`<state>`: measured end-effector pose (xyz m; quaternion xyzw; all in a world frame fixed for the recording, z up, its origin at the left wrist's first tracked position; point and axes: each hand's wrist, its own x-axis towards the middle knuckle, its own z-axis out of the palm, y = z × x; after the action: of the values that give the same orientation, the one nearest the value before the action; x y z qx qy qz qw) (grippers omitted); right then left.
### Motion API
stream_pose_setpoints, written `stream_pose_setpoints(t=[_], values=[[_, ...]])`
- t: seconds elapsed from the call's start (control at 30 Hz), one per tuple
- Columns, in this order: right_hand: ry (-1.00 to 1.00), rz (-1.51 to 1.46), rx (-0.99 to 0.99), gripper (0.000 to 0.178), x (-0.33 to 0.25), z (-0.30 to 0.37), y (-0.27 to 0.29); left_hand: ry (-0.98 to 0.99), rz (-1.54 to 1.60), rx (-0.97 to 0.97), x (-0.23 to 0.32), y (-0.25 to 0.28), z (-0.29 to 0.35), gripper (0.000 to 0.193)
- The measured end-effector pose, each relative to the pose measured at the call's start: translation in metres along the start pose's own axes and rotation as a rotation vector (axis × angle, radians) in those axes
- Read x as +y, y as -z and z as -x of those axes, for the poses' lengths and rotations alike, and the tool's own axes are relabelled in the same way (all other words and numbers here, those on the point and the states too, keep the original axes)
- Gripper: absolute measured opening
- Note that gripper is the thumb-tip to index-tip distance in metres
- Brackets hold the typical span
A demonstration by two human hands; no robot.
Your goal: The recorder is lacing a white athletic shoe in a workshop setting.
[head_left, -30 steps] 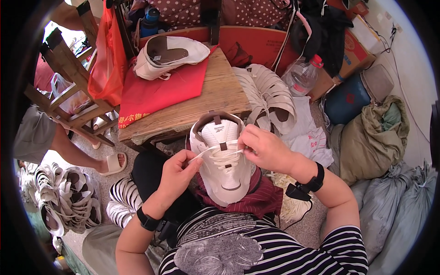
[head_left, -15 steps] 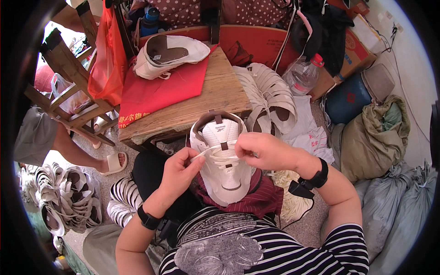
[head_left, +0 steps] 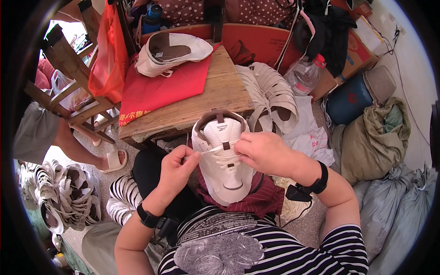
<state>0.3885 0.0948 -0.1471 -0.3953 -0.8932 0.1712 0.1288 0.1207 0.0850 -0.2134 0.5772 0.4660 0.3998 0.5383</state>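
Note:
A white shoe upper (head_left: 229,183) with a brown-lined collar rests on dark red striped cloth (head_left: 256,197) over my lap. Its toe points toward me, and a white shoelace (head_left: 211,151) crosses its tongue. At the shoe's left side, my left hand (head_left: 176,167) pinches a stretch of the lace between thumb and finger. My right hand (head_left: 261,153) is closed at the right eyelets, its fingertips on the lace beside the tongue's small brown loop. Part of the lace is hidden behind the right fingers.
Another white upper (head_left: 172,54) lies on a red bag (head_left: 160,94) atop a wooden bench (head_left: 224,87). Nested uppers (head_left: 272,98) stand right of it; more are heaped (head_left: 66,197) at lower left. Another person's leg (head_left: 80,146) is at left. Sacks (head_left: 376,142) line the right.
My left hand has shifted slightly left and down, and the lace between my hands looks straighter. My right hand stays by the eyelets. The view has moved slightly.

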Motion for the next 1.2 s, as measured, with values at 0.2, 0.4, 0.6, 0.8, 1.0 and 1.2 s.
stream_pose_setpoints(t=[0.2, 0.4, 0.6, 0.8, 1.0, 1.2], values=[[-0.016, -0.049, -0.059, 0.014, 0.002, -0.002, 0.003, 0.012, 0.036, 0.003, -0.002, -0.002, -0.001, 0.021], [0.066, 0.017, 0.065, 0.019, 0.0, 0.001, -0.004, -0.008, 0.049, 0.011, -0.006, -0.004, -0.001, 0.021], [0.047, 0.023, 0.096, 0.028, 0.009, -0.002, 0.0, -0.031, -0.035, -0.002, 0.005, 0.0, 0.002, 0.02], [-0.176, -0.085, 0.232, 0.022, 0.006, -0.009, -0.005, -0.138, -0.164, 0.198, 0.005, 0.023, 0.0, 0.022], [-0.05, -0.018, 0.177, 0.019, 0.004, -0.016, -0.004, -0.254, -0.234, 0.113, 0.006, 0.014, 0.01, 0.018], [-0.146, -0.108, 0.203, 0.015, -0.004, -0.01, -0.014, -0.634, -0.573, -0.214, 0.026, 0.01, 0.018, 0.022]])
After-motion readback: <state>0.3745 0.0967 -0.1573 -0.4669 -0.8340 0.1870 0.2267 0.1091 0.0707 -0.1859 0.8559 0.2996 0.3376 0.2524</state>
